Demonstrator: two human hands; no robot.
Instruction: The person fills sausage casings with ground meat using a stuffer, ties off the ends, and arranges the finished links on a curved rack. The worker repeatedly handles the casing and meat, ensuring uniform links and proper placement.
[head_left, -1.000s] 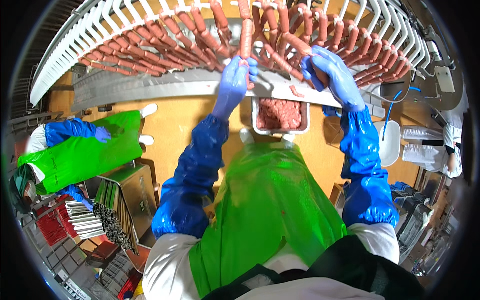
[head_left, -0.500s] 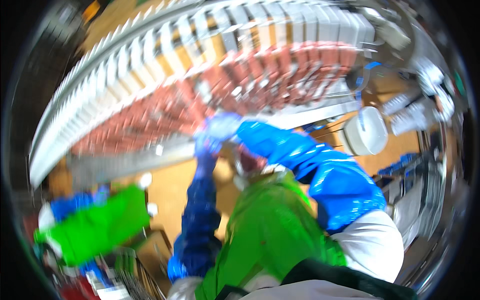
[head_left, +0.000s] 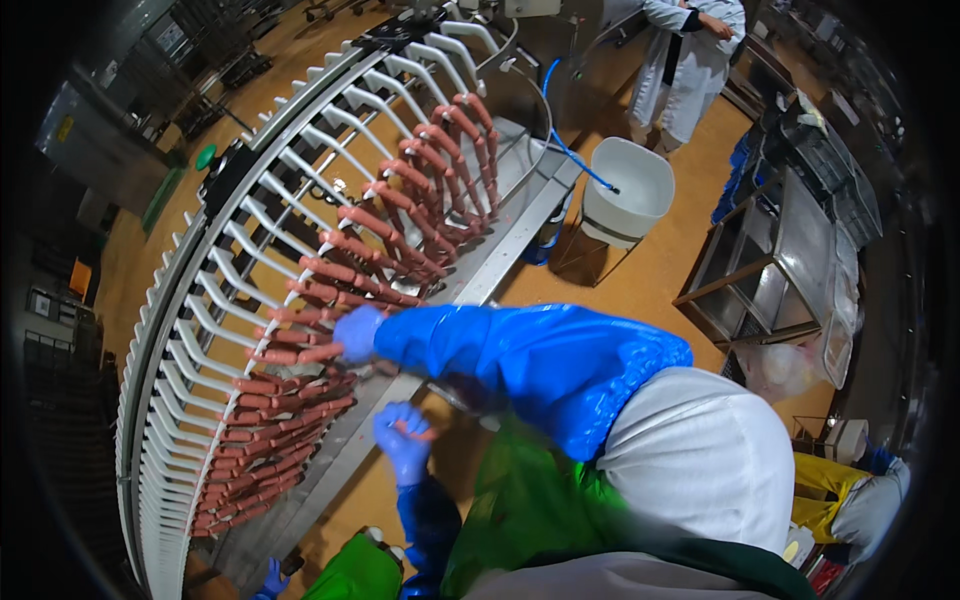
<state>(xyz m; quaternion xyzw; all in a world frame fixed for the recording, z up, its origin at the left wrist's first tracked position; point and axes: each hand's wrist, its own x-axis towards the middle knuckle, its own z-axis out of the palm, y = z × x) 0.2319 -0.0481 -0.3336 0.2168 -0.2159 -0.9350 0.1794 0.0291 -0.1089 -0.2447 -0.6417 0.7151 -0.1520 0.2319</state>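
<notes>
Orange-brown floor (head_left: 665,275) lies beneath the sausages (head_left: 328,268) looped on white hooks (head_left: 452,48). Gloved, the right hand (head_left: 358,333) meets the links, its grip unclear. Lower, the left hand (head_left: 403,442), among the sausages a second ago, now closes around a pink scrap (head_left: 417,432).

We find the right arm (head_left: 530,355) stretched across to the left, the right hand (head_left: 358,335) farther out, its grip unclear. We note the left hand (head_left: 403,445) nearer, fingers (head_left: 391,413) curled inward, the left forearm (head_left: 428,525) running back to the near side.
</notes>
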